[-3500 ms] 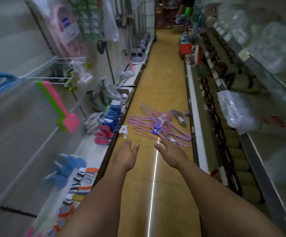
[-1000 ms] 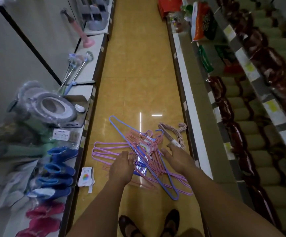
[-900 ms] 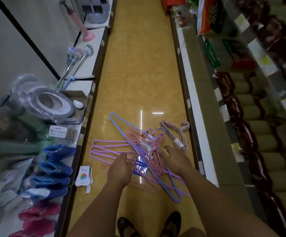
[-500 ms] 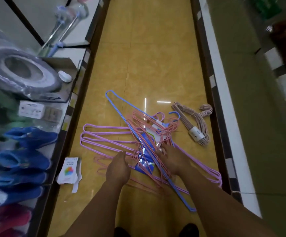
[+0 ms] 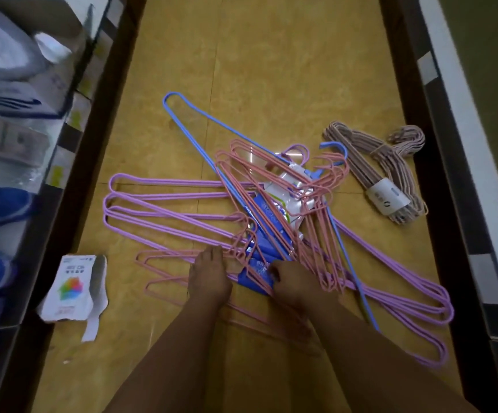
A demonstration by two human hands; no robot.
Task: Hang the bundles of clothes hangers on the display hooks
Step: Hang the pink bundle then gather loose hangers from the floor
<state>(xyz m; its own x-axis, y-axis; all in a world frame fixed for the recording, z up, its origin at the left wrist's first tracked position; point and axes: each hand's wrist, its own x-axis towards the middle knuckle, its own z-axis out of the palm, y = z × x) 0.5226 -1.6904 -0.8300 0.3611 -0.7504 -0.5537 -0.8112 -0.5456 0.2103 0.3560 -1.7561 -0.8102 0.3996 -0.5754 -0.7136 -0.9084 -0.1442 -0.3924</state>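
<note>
Your left hand (image 5: 209,278) rests with straight fingers on the tangled pile of pink, purple and blue wire hangers (image 5: 274,210) on the yellow tiled floor (image 5: 271,70); your right hand (image 5: 297,283) curls around pink wires there. A banded beige hanger bundle (image 5: 385,177) lies apart, right.

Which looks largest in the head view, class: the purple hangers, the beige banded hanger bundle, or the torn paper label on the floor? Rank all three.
1. purple hangers, sprawled across most of the aisle floor.
2. beige banded hanger bundle.
3. torn paper label.
The last two look close in size, and the label lies nearer the camera, so their order is unsure.
</note>
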